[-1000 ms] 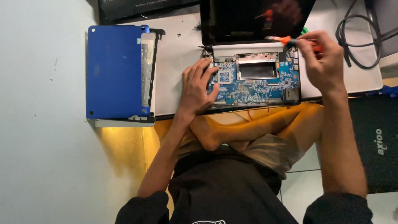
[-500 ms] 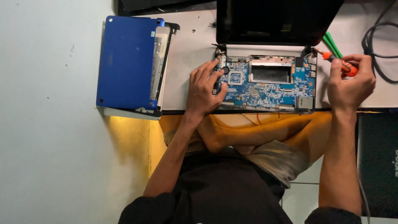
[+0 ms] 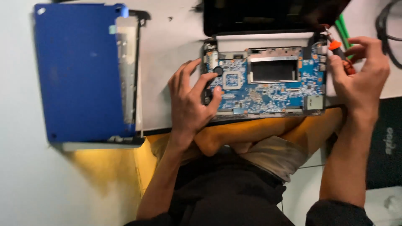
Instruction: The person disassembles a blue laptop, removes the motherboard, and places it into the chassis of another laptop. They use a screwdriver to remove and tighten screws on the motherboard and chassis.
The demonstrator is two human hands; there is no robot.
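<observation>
Two hands work over an opened small laptop, seen from my head camera looking down. Largest in view is the white work surface, which carries everything else. On its left part lies a blue laptop cover panel, flat, with a strip of pale inner frame showing along its right edge. Well apart from it, to the right, sits the laptop base with its keyboard side removed; the dark screen stands at the far edge, and the blue motherboard lies exposed, with a rectangular metal-framed empty bay in its upper middle. Below the base I see my folded legs and dark clothing. A black bag or mat lies at the right edge, and a dark cable curls at the upper right.

My left hand rests on the left end of the motherboard, fingers spread apart, fingertips touching the board near a small round black part. My right hand is closed around an orange-handled screwdriver, whose tip points at the upper right corner of the board. Green slender tools lie just beyond that hand.
</observation>
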